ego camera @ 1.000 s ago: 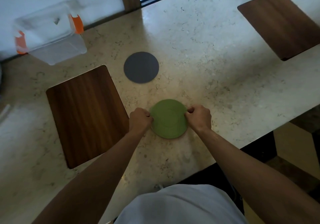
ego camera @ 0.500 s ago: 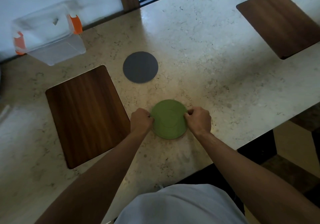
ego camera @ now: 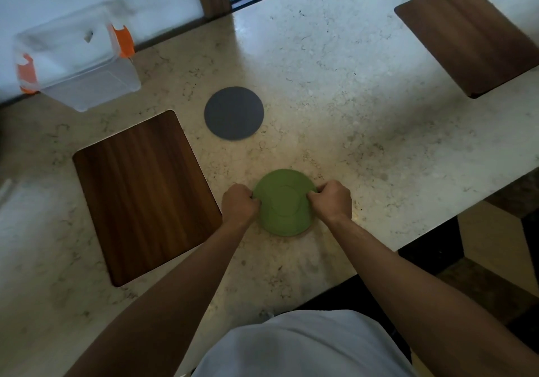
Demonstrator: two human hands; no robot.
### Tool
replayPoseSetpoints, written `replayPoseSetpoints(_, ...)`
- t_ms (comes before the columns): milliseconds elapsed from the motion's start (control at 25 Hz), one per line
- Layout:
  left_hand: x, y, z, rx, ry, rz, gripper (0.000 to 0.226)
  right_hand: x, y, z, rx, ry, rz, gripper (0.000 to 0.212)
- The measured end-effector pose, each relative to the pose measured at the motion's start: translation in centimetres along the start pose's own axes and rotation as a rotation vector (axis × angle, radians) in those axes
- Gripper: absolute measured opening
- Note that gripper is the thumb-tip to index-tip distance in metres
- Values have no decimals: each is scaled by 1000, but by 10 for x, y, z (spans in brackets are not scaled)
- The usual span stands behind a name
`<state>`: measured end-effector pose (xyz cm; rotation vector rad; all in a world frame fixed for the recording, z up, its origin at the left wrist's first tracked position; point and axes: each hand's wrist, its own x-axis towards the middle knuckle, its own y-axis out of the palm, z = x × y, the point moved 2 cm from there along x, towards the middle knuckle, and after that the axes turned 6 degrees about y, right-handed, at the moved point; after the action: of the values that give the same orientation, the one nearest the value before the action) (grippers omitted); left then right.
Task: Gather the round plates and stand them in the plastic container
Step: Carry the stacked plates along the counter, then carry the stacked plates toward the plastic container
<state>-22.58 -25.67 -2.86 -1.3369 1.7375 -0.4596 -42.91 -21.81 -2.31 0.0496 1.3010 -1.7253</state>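
Since a moment ago both of my fists have crept further in over the rim of the green plate [ego camera: 284, 203], and the plate now looks slightly pinched between them, its edges drawn in at the sides. It sits upside down on the marble table [ego camera: 364, 120], close to the near edge, with a thin sliver of something pale orange showing under its lower right rim; I cannot tell what that is. My left hand [ego camera: 239, 203] is curled shut on the plate's left edge, and my right hand [ego camera: 332, 200] is curled shut on its right edge, fingertips tucked under or against the rim.

Beyond the green plate, well apart from it, the grey plate [ego camera: 234, 113] lies flat on the stone. Just left of my left hand lies a dark wooden board [ego camera: 145, 193], with the grey plate near its far right corner. Further back on the left, near the wall, stands the clear plastic container [ego camera: 78, 58] with orange clips on its sides. A second wooden board [ego camera: 469, 38] lies at the far right of the table.
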Motion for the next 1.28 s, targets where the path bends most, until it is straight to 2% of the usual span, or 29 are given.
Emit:
replayPoseSetpoints(200,6,1,4,-190,-187,-8,18,3,-2,-2,35,-6,35,19)
replayPoseSetpoints(320,12,-2,9,-313,-225,12,5,10,-3,-1,117,-16,80,3)
replayPoseSetpoints(440,21,-8,14,-360,-242,22,9,18,-1,7,160,-53,83,22)
replayPoseSetpoints(560,31,-17,15,-427,-267,9,6,27,2,23,174,-102,102,27)
replayPoseSetpoints(960,111,-88,10,-515,-199,-110,18,78,6,128,247,-204,156,20)
replayPoseSetpoints(1280,180,-129,13,-484,-174,-253,22,123,28,198,262,-270,149,16)
